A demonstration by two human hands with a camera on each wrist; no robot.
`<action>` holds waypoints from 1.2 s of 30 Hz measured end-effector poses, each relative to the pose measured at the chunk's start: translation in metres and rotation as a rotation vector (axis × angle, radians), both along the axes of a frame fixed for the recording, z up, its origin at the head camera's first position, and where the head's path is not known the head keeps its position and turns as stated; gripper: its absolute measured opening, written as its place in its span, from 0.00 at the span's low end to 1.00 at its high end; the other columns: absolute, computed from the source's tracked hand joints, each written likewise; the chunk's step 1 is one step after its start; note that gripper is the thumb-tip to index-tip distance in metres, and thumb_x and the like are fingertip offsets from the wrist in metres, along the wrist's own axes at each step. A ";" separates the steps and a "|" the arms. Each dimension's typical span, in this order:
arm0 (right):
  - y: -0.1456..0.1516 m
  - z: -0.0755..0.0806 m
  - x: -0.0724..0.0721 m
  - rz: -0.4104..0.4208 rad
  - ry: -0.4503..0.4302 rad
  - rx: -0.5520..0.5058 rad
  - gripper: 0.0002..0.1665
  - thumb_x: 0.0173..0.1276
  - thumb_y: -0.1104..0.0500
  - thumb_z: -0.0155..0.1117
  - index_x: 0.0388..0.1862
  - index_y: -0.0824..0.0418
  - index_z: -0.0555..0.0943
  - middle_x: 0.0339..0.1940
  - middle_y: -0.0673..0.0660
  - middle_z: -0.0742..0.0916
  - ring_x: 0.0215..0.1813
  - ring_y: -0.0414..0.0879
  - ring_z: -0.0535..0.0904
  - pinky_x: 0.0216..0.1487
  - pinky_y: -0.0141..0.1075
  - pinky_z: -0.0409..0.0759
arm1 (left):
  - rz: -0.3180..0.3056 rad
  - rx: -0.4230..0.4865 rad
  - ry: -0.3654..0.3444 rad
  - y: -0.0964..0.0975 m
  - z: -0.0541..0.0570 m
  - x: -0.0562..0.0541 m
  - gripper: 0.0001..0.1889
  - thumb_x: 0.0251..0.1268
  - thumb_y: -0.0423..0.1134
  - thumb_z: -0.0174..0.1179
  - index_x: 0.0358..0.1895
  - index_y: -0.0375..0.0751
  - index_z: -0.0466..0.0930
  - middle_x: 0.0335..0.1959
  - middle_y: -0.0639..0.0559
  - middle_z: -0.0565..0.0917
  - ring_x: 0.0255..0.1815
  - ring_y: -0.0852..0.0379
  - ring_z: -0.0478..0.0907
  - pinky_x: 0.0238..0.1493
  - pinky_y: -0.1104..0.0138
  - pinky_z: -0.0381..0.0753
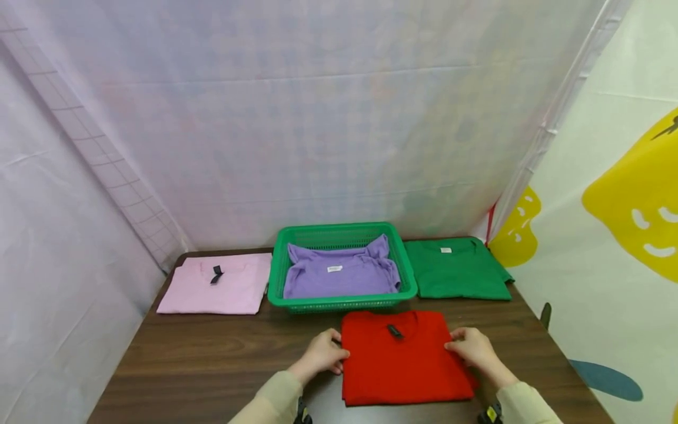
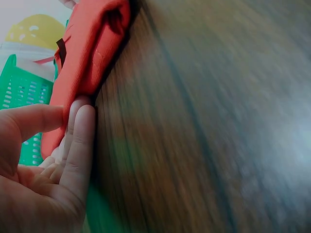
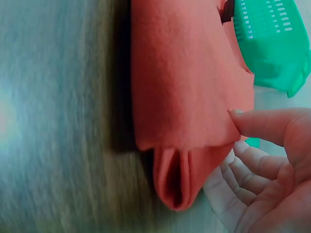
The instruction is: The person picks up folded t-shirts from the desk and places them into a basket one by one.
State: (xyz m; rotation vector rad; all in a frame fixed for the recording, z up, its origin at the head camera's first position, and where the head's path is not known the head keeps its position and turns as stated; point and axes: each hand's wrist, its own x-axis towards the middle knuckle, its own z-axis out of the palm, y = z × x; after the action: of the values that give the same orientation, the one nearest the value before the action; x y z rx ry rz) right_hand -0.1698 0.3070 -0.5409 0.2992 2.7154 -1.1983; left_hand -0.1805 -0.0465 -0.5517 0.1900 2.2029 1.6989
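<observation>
A folded red T-shirt with a dark neck label lies on the table in front of the basket. My left hand pinches its left edge, and in the left wrist view the thumb is on top with the fingers tucked beneath the cloth. On the opposite side my right hand grips the right edge between thumb and fingers. The right wrist view shows the folded layers and a loop of sleeve sticking out below that hand. Behind the shirt, a folded purple T-shirt lies inside the green basket.
A folded pink T-shirt sits left of the basket, a folded green T-shirt right of it. The brown wooden table ends at a pale curtain behind, with more curtain on both sides.
</observation>
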 end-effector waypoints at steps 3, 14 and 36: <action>-0.006 -0.001 -0.001 0.003 0.003 -0.011 0.15 0.58 0.63 0.67 0.41 0.74 0.81 0.24 0.55 0.81 0.24 0.46 0.77 0.23 0.40 0.80 | 0.002 -0.001 -0.001 -0.007 -0.002 -0.001 0.14 0.51 0.24 0.62 0.41 0.30 0.69 0.20 0.46 0.79 0.12 0.58 0.74 0.16 0.64 0.80; -0.028 -0.002 -0.004 0.037 0.052 -0.031 0.14 0.56 0.65 0.69 0.40 0.73 0.82 0.23 0.54 0.81 0.23 0.45 0.76 0.21 0.39 0.80 | 0.005 -0.024 -0.015 -0.030 -0.007 -0.004 0.15 0.51 0.25 0.62 0.42 0.30 0.69 0.18 0.47 0.78 0.11 0.59 0.73 0.15 0.65 0.79; -0.069 -0.005 -0.007 0.082 0.081 -0.078 0.10 0.52 0.68 0.70 0.34 0.69 0.82 0.20 0.52 0.81 0.20 0.45 0.75 0.17 0.39 0.79 | 0.023 -0.050 -0.036 -0.071 -0.001 0.004 0.14 0.51 0.26 0.63 0.40 0.30 0.69 0.18 0.47 0.78 0.12 0.59 0.74 0.16 0.66 0.79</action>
State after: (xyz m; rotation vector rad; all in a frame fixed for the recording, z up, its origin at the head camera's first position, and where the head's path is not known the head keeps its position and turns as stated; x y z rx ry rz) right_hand -0.1767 0.2380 -0.5459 0.1315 2.7108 -1.3162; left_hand -0.1769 -0.1178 -0.5529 0.1208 2.2270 1.6436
